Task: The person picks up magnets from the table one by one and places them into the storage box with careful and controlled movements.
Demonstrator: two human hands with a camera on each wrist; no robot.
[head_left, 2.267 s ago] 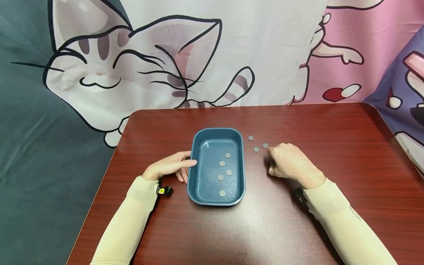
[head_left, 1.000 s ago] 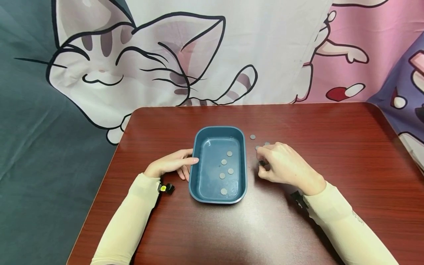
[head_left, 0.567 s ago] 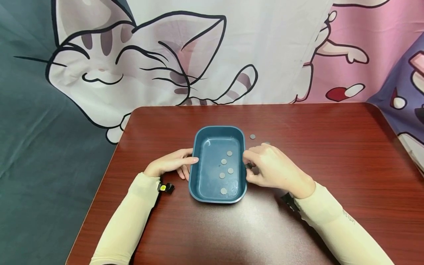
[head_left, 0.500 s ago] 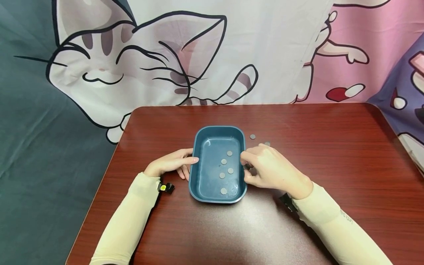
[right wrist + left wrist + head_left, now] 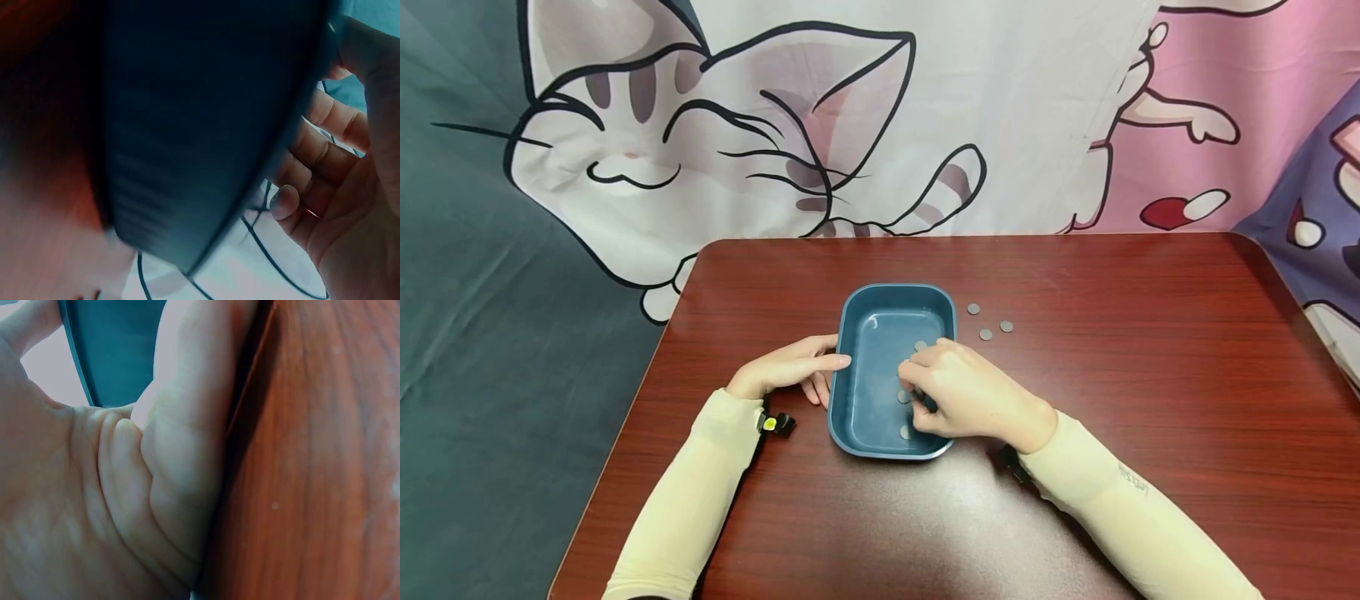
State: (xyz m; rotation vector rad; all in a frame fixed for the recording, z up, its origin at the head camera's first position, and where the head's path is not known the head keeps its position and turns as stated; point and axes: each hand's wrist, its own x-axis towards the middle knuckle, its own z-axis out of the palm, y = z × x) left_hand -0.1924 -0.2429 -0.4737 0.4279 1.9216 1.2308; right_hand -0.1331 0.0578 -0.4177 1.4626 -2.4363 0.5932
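Observation:
A blue rectangular tray (image 5: 868,333) lies on the table with several flat grey discs like coins in it. My left hand (image 5: 790,371) grips the tray's left side, thumb over the rim and the other fingers along the outer wall. Over the right half of the tray, my right hand (image 5: 970,396) has its fingers curled and thumb drawn in, pinching a coin that the fingers hide. Beneath that hand some coins are partly covered; one coin (image 5: 904,397) shows beside the fingertips. In the right wrist view, the tray's dark outer wall (image 5: 187,137) blocks the fingertips.
Three more discs, among them a near coin (image 5: 986,335), lie on the reddish-brown table (image 5: 1150,350) right of the tray's far end. A curtain (image 5: 1015,100) with cartoon cats hangs behind the table's back edge.
My right hand has moved left from the table beside the loose coins, across the tray's right rim, to over its inside. The left hand and the tray have stayed in place.

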